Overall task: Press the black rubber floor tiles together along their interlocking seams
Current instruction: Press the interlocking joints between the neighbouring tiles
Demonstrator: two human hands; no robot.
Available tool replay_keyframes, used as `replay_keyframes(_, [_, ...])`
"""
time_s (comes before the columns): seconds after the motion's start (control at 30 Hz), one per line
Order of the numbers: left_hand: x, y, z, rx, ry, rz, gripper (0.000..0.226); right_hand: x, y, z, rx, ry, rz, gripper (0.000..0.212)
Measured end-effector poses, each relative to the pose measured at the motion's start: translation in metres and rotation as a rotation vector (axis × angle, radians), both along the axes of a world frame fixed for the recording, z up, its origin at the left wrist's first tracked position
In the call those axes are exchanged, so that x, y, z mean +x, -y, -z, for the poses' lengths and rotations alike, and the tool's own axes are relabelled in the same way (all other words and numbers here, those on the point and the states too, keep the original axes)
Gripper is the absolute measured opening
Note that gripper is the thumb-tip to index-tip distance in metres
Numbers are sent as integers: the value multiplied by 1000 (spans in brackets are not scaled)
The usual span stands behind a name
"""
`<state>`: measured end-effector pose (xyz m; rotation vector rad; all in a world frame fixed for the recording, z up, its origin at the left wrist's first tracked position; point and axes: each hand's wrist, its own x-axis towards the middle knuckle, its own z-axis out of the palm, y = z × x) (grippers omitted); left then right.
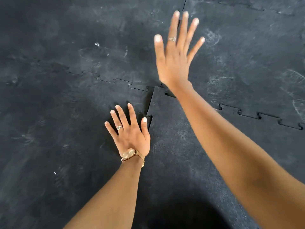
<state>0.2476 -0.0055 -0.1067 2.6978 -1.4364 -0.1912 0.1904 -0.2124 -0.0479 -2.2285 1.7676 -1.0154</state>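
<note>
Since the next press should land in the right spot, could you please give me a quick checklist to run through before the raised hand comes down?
1. Left hand flat on the tile beside the seam: ok.
2. Right hand open, fingers spread, holding nothing: ok.
3. Tile corner seated flush with its neighbours: not ok, its edge stands proud with a dark gap.
4. Seam at right locked: not ok, gaps show around the tabs.
5. Seam at left closed: ok, only a thin line shows.
6. Right hand aimed over the raised corner: cannot tell, it is blurred.
</note>
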Motion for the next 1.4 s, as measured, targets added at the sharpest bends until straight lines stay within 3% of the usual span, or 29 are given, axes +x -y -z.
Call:
replay_keyframes(0.03, [1,0,2,-4,3,-7,65,14,-7,6,-30,-97,-49,70])
replay_keyframes(0.1, [0,-1,1,-4,3,-6,64,26,-29,34,162,-431,-193,71])
replay_keyframes(0.17, [1,1,-4,-22,8,15,60,22,-32,57,319,-537,-255,72])
replay_keyframes(0.3, [22,-14,-11,-6,40,139,56,21,-28,53,317,-545,-254,72])
replay_keyframes(0.47, [25,-26,-5,17,-27,-104,68,18,-33,52,352,-519,-288,72])
replay_keyframes(0.57, [26,-24,-5,19,-21,-81,68,21,-33,37,345,-302,-287,70])
replay_keyframes(0.67, [27,-25,-2,-3,-29,-86,68,32,-42,17,113,-78,-129,71])
replay_keyframes(0.73, [27,-25,-1,-14,-21,-79,67,31,-59,25,97,-254,-99,72])
replay_keyframes(0.83, [26,-25,-1,-21,-10,-63,66,22,-72,51,373,-481,-125,76])
replay_keyframes(1.0, [26,-26,-4,-26,-40,-72,66,19,-69,45,394,-327,-219,74])
replay_keyframes(1.1, [27,-25,-3,1,-45,-80,68,1,-61,37,284,-116,-88,74])
replay_keyframes(1.2, [26,-26,-1,-5,-28,-74,68,-33,-50,37,237,-213,160,77])
replay_keyframes(1.3, [28,-23,0,1,-16,-79,69,-47,-54,53,435,-404,149,83])
replay_keyframes(1.4, [27,-26,-6,16,-41,-77,68,-49,-51,57,447,-355,139,83])
